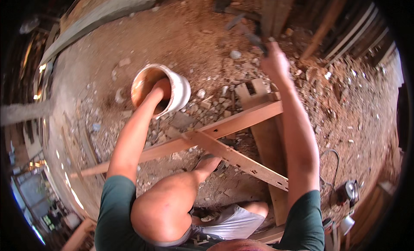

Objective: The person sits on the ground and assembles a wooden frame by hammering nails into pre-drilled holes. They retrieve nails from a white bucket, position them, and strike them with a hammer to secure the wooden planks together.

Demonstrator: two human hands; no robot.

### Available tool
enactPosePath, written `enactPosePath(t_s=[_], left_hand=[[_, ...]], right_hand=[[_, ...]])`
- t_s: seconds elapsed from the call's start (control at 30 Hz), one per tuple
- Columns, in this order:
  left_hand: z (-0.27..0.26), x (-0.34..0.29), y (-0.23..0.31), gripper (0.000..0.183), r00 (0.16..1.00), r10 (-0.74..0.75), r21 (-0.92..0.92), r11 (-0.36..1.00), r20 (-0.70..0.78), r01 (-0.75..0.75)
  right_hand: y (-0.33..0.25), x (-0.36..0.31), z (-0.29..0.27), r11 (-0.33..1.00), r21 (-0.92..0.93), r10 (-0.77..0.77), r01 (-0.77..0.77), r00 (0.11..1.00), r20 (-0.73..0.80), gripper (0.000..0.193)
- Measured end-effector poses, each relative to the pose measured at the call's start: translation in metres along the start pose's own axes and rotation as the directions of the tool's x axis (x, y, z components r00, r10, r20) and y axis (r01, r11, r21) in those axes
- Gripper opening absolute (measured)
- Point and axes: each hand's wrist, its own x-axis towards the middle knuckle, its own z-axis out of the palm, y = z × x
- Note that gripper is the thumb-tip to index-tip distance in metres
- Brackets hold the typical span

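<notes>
My left hand point(162, 89) reaches down into a white bucket point(180, 93) that leans toward me; its fingers are hidden inside. Out at the far right, my right hand point(276, 63) is closed round the dark grip of a hammer point(255, 39), whose head points away to the left. Below and between my arms, two wooden bars cross: a long plain bar point(246, 118) and a shorter bar point(241, 159) with holes cut along it. They lie over a wide plank point(269, 143) with a notched end.
A second tool with a dark head point(222, 5) lies beyond the hammer, near an upright post point(276, 14). Wood chips point(207, 104) litter the ground. A thick beam point(99, 18) lies at the far left. A corded power tool point(347, 191) sits at the right.
</notes>
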Motion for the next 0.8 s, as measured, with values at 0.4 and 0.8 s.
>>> enactPosePath(t_s=[0.4, 0.8], left_hand=[[-0.053, -0.165, -0.011, 0.015, 0.91, -0.363, -0.807, 0.588, -0.199, 0.059], [-0.041, -0.187, -0.017, 0.009, 0.863, -0.45, -0.972, 0.068, -0.23, -0.223]], right_hand=[[0.014, -0.172, -0.154, 0.737, 0.655, 0.211, -0.168, 0.977, 0.014, 0.015], [0.016, -0.316, -0.166, 0.642, 0.687, 0.39, -0.341, 0.916, 0.091, 0.012]])
